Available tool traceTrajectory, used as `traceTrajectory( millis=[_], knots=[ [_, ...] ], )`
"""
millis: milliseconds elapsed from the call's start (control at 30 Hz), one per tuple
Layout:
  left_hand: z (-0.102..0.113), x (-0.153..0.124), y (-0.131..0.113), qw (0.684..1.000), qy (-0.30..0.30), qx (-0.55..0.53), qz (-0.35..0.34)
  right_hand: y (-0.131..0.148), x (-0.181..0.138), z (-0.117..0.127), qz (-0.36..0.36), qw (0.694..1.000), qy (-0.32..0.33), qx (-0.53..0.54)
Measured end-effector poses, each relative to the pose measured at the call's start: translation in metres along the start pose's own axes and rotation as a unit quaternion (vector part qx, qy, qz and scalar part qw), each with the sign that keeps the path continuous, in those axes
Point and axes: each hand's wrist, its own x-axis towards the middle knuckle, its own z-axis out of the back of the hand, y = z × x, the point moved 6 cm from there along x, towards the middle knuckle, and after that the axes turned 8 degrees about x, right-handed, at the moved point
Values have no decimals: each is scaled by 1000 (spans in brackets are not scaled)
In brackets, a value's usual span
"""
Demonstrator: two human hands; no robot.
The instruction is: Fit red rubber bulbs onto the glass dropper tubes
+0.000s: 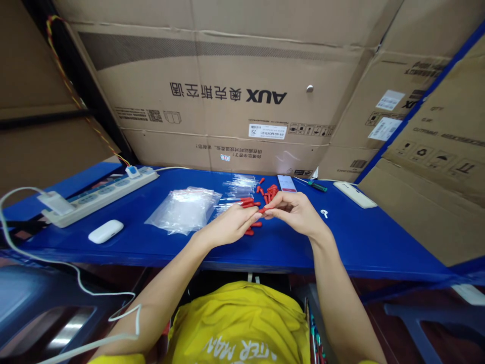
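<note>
From the head camera I look down past the yellow shirt (242, 318) and two bare forearms to the blue table (359, 237). Over its middle the left hand (229, 226) and the right hand (294, 212) meet fingertip to fingertip. Between them sits a red cap (262, 210). The left grip is closed on it from one side, thumb against curled fingers, and the right grip pinches it from the other. I judge that so small a piece leaves room for fingertips only. The hands hover low over the table, so a dropped piece would not go far.

Just beyond the fingers lies a loose pile of red caps (267, 193). To its left is a sheaf of what look like thin clear tubes (238, 183). Both are probably kept there for a short reach. A stack of clear plastic bags (185, 210) lies left of the hands.

Toward the near left corner sits a white earbud case (106, 231). Behind it a power strip (100, 194) runs along the left edge. On the right lie a small white bit (324, 213) and, farther back, a green-handled screwdriver (317, 186) and a long white device (355, 194). Cardboard boxes (227, 101) wall the far edge.
</note>
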Motion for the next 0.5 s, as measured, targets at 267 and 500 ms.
traceTrajectory(
  millis=[267,500],
  knots=[
    [-4,-1,3,999,9,-29,15,-3,0,-1,-12,1000,6,3],
    [-5,-1,4,999,-4,40,8,-6,1,-3,-29,999,21,-10]
  ],
)
